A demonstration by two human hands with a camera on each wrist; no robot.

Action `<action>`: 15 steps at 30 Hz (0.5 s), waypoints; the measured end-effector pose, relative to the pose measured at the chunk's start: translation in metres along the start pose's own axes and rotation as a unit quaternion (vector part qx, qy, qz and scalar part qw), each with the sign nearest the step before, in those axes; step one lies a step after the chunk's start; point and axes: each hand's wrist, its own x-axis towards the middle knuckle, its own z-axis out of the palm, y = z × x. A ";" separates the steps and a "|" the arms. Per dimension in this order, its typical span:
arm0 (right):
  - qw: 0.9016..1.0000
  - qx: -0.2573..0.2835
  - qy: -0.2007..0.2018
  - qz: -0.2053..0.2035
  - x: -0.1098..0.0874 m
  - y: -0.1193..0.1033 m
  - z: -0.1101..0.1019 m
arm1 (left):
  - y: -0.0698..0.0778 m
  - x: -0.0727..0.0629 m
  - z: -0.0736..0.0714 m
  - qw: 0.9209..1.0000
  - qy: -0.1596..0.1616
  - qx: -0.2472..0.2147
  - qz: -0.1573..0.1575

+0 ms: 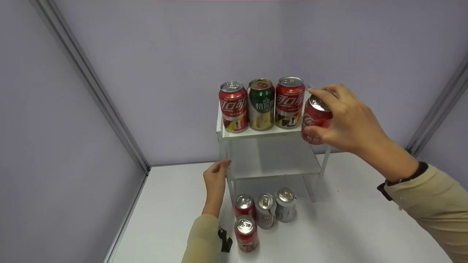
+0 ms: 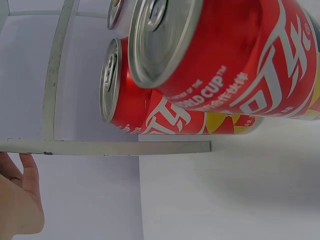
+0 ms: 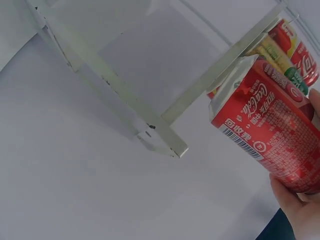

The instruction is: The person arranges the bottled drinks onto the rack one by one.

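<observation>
My right hand [image 1: 351,120] grips a red Coca-Cola can [image 3: 265,117], thumb on one side and fingers on the other. That can is at the right end of the white shelf rack's [image 1: 276,175] top tier, slightly tilted. Along the same tier stand a red cola can [image 1: 234,107], a green and gold can [image 1: 261,106] and another red cola can [image 1: 290,104]. Down at the rack's left leg, my left hand [image 1: 215,179] pinches the upright between thumb and fingers. In the left wrist view, part of this left hand [image 2: 20,195] shows against the post.
On the white table [image 1: 175,204], in front of the rack's lower left, stand two red cans, one front [image 1: 245,235] and one behind [image 1: 243,204], beside two silver-white cans [image 1: 265,213]. The middle tier [image 1: 274,157] bears no can. Grey-white walls [image 1: 182,73] enclose the table.
</observation>
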 end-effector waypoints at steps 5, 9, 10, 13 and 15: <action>0.999 -0.009 -0.027 0.037 0.014 0.010 0.000 | 0.000 0.001 0.003 1.000 -0.003 0.000 -0.008; 0.997 -0.015 -0.045 0.055 0.022 0.019 0.002 | -0.020 0.008 0.008 1.000 0.003 -0.004 -0.008; 0.997 -0.014 -0.050 0.061 0.024 0.021 0.002 | -0.022 0.008 0.008 1.000 0.003 -0.007 -0.008; 0.995 -0.010 -0.068 0.077 0.031 0.026 0.002 | -0.016 0.006 0.010 1.000 0.002 -0.009 -0.007; 0.993 -0.005 -0.083 0.087 0.035 0.029 0.003 | -0.004 0.002 0.009 1.000 0.001 -0.008 -0.006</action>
